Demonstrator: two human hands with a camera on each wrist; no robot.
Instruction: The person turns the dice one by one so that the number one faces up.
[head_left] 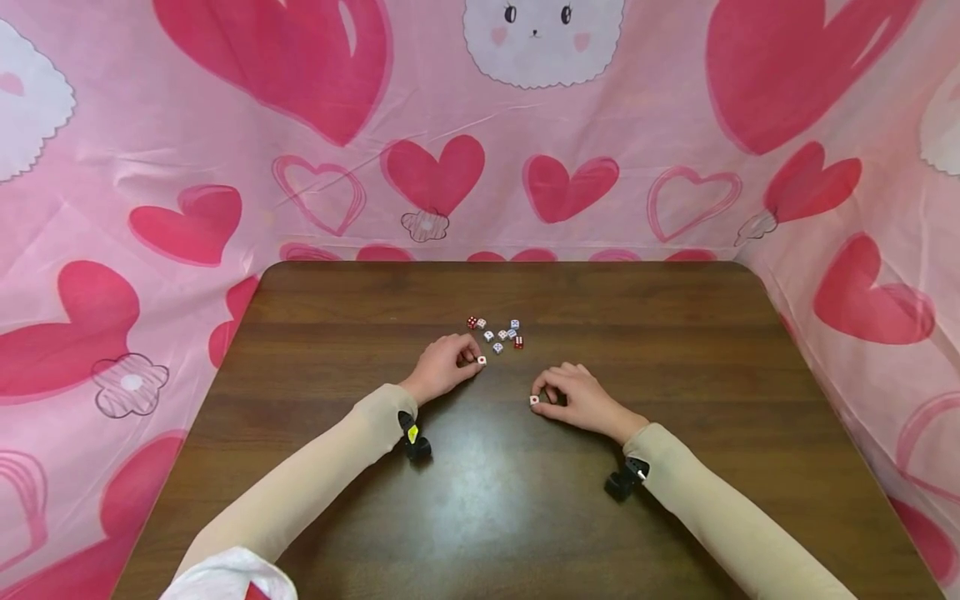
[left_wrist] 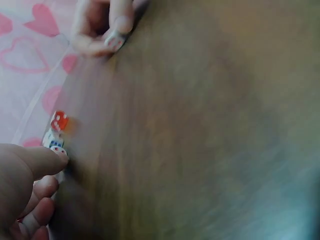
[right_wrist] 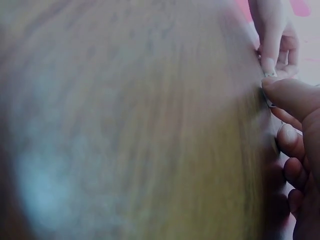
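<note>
My left hand [head_left: 444, 367] pinches a white die [head_left: 482, 361] between thumb and forefinger, just in front of a loose group of dice. Lower and to the right, my right hand [head_left: 581, 400] grips another white die [head_left: 535, 401] at its fingertips. Red pips show on the left hand's die [left_wrist: 59, 150] in the left wrist view. The right hand's die [right_wrist: 270, 103] is mostly covered by the thumb in the right wrist view. Beyond the hands lie several white dice, among them one with blue pips [head_left: 498, 348], and two red dice, one on the left [head_left: 472, 322] and one on the right [head_left: 518, 342].
Both hands work over a dark brown wooden table [head_left: 480, 517] with rounded far corners. Pink cloth [head_left: 495, 108] printed with hearts hangs behind it and along both sides. A small black camera is strapped to each wrist.
</note>
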